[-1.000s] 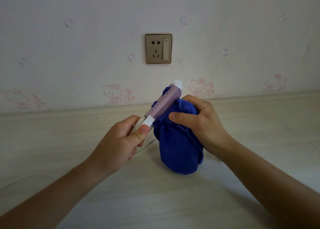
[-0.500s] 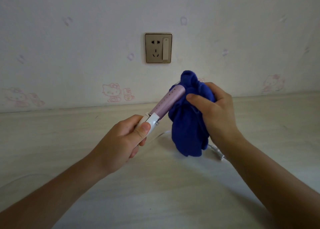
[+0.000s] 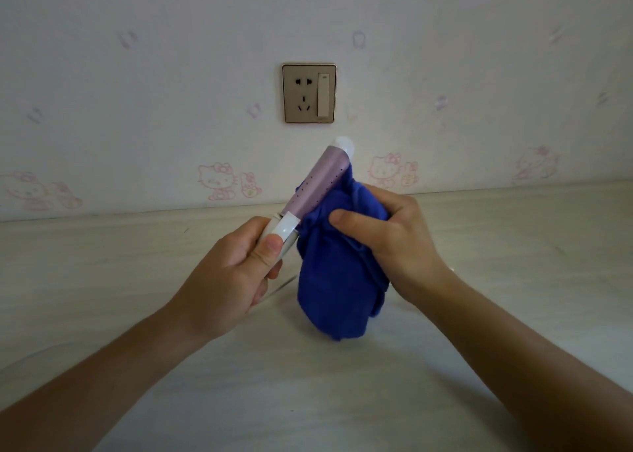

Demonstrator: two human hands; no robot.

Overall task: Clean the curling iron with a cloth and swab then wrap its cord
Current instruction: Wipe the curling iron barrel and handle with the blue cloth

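Observation:
My left hand [image 3: 236,273] grips the white handle of the curling iron [image 3: 317,186], whose purple barrel with a white tip points up and to the right. My right hand [image 3: 383,235] holds a bunched blue cloth [image 3: 332,290] against the lower right side of the barrel, thumb pressing the cloth near the handle. The rest of the cloth hangs down to the tabletop. A short piece of the white cord [image 3: 277,289] shows below my left hand; the rest is hidden behind the cloth and my hands. No swab is visible.
A pale wood-grain table [image 3: 137,280] runs back to a wall with pink cartoon-cat prints. A gold wall socket with a switch [image 3: 309,93] sits on the wall directly above the iron.
My right hand has slid the cloth from the barrel's tip back down toward the handle, uncovering the tip. My left hand has kept its hold on the handle.

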